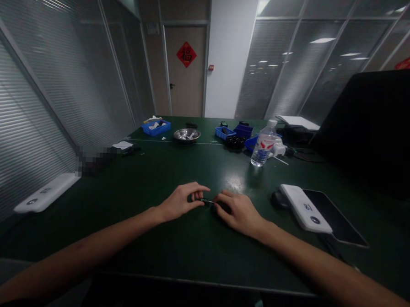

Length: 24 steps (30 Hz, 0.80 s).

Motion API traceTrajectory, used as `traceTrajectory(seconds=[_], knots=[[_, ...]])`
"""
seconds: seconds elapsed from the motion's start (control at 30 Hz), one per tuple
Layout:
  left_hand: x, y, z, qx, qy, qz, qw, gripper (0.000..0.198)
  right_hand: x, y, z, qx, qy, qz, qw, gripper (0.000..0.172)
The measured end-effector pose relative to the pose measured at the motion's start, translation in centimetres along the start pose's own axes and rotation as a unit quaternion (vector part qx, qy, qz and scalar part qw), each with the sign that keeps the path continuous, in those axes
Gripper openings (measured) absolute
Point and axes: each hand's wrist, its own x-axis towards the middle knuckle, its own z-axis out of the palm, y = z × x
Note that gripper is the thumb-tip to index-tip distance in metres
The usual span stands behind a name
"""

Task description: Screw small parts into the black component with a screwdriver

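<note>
Both of my hands rest on the dark green table, close together near its middle. My left hand pinches a small dark part between thumb and fingertips. My right hand lies knuckles up with its fingers curled, closed on the other end of that part or on a second dark piece under it; I cannot tell which. The part is tiny and dim, so its shape is unclear.
A white device lies on a dark tablet at the right, another white device at the left edge. Farther back stand a water bottle, a metal bowl, blue bins and a large black monitor.
</note>
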Motion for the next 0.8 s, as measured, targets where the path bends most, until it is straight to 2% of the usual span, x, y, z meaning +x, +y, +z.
traceTrajectory(seconds=[0.23,0.63,0.8], knots=[[0.01,0.32,0.07,0.043,-0.011,0.006,0.999,0.017,0.21,0.24,-0.16,0.003,0.004,0.038,0.999,0.019],[-0.45,-0.16,-0.36,0.02,-0.031,0.001,0.999,0.023,0.1,0.19,0.0,0.015,0.004,0.028,0.999,0.021],[-0.48,-0.12,-0.41,-0.03,0.005,-0.01,0.999,0.024,0.15,0.21,-0.11,0.085,0.033,0.024,0.996,0.02]])
